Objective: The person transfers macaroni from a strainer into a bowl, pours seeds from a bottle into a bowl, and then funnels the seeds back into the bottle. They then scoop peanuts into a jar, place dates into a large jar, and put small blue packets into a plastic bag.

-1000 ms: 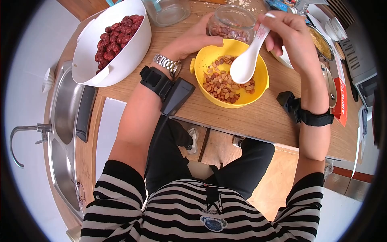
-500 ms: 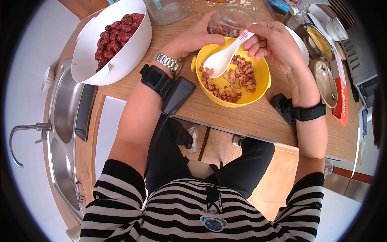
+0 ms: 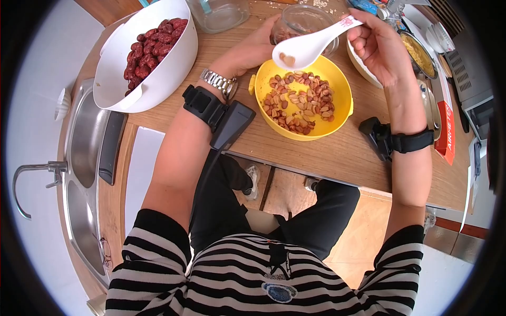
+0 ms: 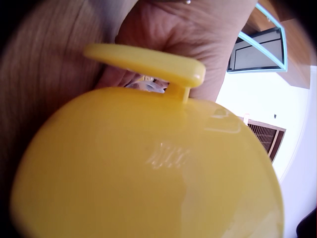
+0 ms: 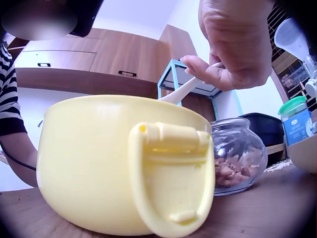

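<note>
- Sitting far left on the wooden counter (image 3: 216, 129): white basin (image 3: 171, 73), dark-red dates (image 3: 155, 50) inside.
- Left hand (image 3: 255, 52) curves round the left side of a glass jar (image 3: 308, 18), part-filled with brown pieces; fingertips hidden, cannot tell if spread.
- Yellow bowl (image 3: 342, 87), upright, just nearer than the jar; shelled nuts (image 3: 308, 102) scattered over its bottom.
- White spoon (image 3: 319, 45) over the bowl's far rim, a light-brown piece in its scoop.
- Right hand (image 3: 379, 50) pinches the spoon's handle end between thumb and fingers.
- Red box (image 3: 446, 134) farther right, lettered "AIRMETER".
</note>
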